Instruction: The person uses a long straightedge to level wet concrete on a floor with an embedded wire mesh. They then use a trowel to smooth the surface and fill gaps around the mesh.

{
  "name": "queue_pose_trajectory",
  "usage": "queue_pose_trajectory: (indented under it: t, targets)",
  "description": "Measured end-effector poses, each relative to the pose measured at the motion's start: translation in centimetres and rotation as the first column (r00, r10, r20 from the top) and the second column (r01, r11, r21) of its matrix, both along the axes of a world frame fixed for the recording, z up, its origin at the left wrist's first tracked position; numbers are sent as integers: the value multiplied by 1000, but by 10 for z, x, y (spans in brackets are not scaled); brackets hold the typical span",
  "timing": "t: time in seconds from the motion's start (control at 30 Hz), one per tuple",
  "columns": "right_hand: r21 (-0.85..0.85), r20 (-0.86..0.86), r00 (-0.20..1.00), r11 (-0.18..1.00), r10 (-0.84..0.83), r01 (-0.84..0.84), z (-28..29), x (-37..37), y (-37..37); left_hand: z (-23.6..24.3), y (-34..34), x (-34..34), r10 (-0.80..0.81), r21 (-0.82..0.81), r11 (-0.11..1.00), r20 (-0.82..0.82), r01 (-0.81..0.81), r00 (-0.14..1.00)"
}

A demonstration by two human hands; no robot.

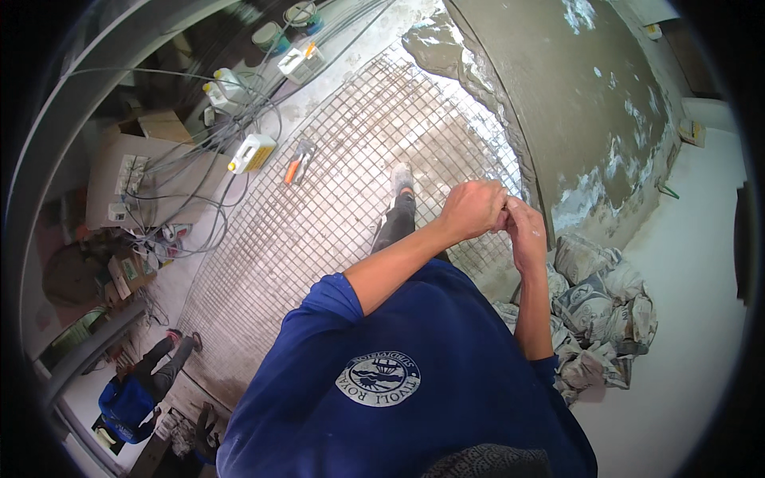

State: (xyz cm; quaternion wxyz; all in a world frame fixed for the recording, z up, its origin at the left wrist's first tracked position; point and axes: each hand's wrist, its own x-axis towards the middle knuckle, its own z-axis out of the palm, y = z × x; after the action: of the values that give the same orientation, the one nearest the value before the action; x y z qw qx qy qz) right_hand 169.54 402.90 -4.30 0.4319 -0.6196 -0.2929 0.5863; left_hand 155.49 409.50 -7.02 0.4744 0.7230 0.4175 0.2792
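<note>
My left hand [476, 209] and my right hand [526, 233] meet in front of my chest, with fingers curled and pinched together. Whatever is between the fingertips is too small or hidden to make out. Beneath both hands the steel wire mesh [351, 135] spreads over the pale floor. A strip of bare white floor and the edge of a wet grey mortar layer [558, 88] lie just beyond my right hand. My shod foot [402, 177] stands on the mesh.
A trowel-like tool with an orange handle [300, 162] lies on the mesh. White jugs [253, 151], tangled cables [215, 127] and a cardboard box [151, 171] sit at left. Crumpled sacks [594, 311] are piled at right. Another person [131, 406] is at lower left.
</note>
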Motion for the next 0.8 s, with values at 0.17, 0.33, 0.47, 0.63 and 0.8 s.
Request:
queue_pose_trajectory:
  t: [0.17, 0.33, 0.47, 0.63, 0.8]
  targets:
    - [-88, 234, 959, 985, 162, -145, -6, 22, 80, -15, 72, 15, 16, -181, 983, 40, -8, 999]
    - [-65, 267, 941, 978, 209, -199, -12, 38, 135, -14, 124, 27, 31, -382, 923, 185, 43, 982]
    - [-24, 194, 959, 978, 206, -205, -27, 48, 169, -17, 154, 41, 103, -270, 961, 135, -64, 985]
    - [93, 64, 981, 978, 183, -188, -53, 58, 220, -20, 192, 55, 268, -177, 947, -34, -270, 963]
    - [50, 52, 964, 964, 259, -262, -70, 65, 281, -23, 237, 60, 453, -370, 792, -178, -486, 873]
